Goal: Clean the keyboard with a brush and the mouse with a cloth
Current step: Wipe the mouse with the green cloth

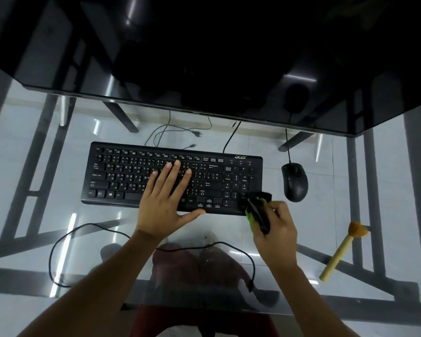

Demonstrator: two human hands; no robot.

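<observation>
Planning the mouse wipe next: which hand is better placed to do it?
Right. The right hand already grips the cloth beside the mouse; the left hand lies flat on the keyboard.

One keyboard (171, 176) and one mouse (295, 181) are seen on one glass table (46, 215). One brush (341, 250) is counted, and one green-and-black tool (258, 212). Two hands are shown, a left hand (164, 205) and a right hand (277, 231). One monitor (204, 57) is present.
</observation>
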